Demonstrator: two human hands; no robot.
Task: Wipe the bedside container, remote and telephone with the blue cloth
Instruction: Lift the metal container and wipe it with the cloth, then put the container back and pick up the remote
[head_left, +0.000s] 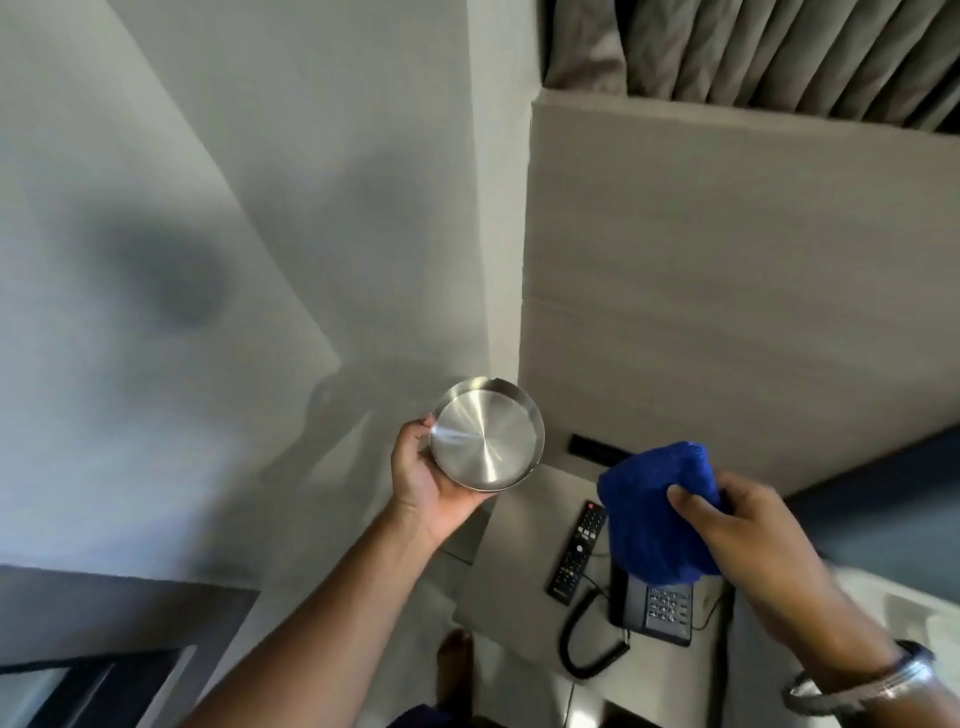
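Left hand (431, 478) holds round steel container (485, 441).

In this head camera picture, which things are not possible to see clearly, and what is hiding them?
- Telephone: its upper part, handset included, is hidden by the blue cloth held in the right hand.
- Remote: button labels too small to read.
- Container: only its steel underside faces the camera; the left hand covers one edge.
- Bracelet: blurred near the lower edge.
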